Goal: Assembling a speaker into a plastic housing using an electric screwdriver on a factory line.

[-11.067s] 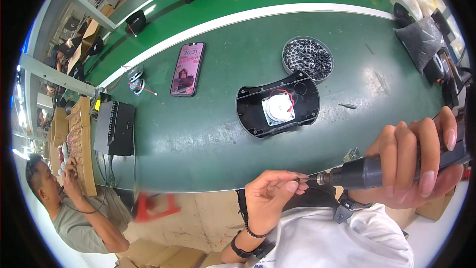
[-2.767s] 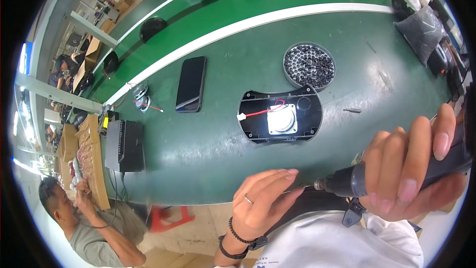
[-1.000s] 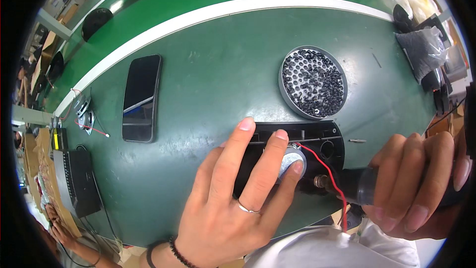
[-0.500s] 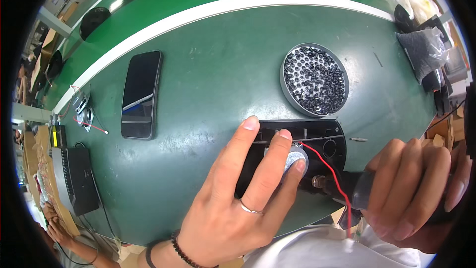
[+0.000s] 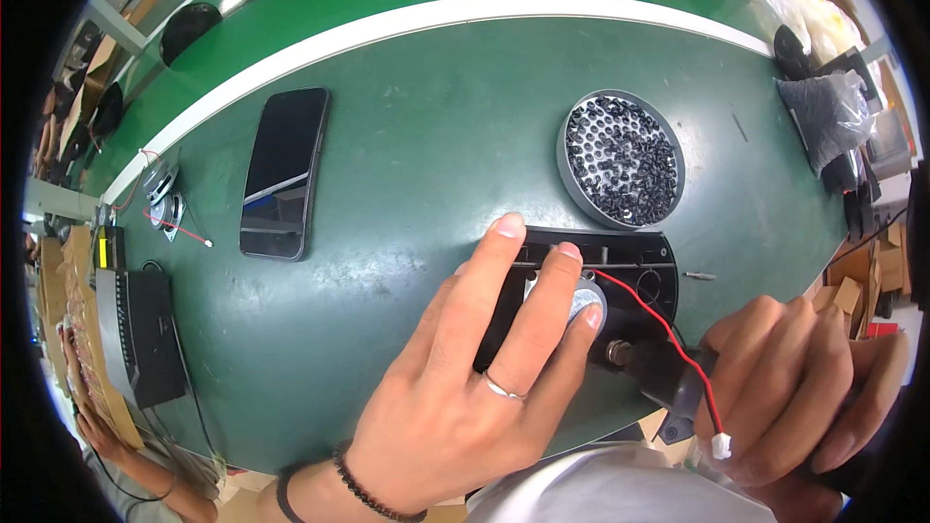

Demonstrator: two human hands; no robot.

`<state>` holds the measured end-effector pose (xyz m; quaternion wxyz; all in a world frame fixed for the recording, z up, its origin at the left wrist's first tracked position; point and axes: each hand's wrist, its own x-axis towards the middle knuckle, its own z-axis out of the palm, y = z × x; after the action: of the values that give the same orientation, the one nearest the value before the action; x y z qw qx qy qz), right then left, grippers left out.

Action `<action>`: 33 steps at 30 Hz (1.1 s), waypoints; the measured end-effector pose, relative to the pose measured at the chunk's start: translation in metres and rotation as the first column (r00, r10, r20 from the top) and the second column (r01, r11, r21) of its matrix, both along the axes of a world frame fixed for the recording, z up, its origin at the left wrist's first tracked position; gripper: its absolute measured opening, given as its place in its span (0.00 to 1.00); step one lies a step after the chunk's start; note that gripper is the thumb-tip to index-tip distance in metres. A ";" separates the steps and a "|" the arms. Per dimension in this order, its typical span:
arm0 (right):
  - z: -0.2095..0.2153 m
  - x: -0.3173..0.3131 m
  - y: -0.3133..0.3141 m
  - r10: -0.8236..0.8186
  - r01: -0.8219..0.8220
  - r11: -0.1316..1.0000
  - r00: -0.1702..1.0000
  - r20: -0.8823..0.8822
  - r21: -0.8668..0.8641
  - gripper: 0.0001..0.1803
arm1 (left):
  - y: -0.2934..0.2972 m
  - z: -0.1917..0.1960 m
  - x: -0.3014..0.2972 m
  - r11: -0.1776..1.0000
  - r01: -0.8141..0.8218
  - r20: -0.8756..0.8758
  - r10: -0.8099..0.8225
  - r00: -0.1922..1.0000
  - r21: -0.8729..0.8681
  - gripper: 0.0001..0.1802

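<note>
The left hand (image 5: 455,397) presses flat on the speaker (image 5: 581,302) in the black case (image 5: 639,261). Beside the case, the right hand (image 5: 804,378) grips a screwdriver (image 5: 659,368), driving a screw; next, keep it straight.

Dark green work table (image 5: 436,165) crossed by a curved white stripe (image 5: 407,24). Glossy black flat phone (image 5: 284,172). Grey round tray (image 5: 620,159) speckled with small black screws (image 5: 620,150). Black plastic speaker housing (image 5: 630,266) around a silver-grey round disc (image 5: 584,301), trailed by a thin red wire (image 5: 668,339) ending in a white plug (image 5: 720,446). Silver ring and black beaded bracelet on the left hand (image 5: 455,407).
</note>
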<state>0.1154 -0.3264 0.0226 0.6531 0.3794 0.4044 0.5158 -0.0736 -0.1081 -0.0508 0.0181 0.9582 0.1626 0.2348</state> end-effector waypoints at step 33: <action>0.024 0.075 0.128 0.210 0.624 0.586 -0.733 0.647 0.516 0.23 | -0.015 0.034 -0.010 0.971 -0.054 -0.090 0.034 0.995 -0.233 0.26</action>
<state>0.1904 -0.1979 0.0469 0.8105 -0.3407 -0.4630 0.1121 -0.0839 -0.1233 -0.0172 0.1192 0.9546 0.2112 0.1731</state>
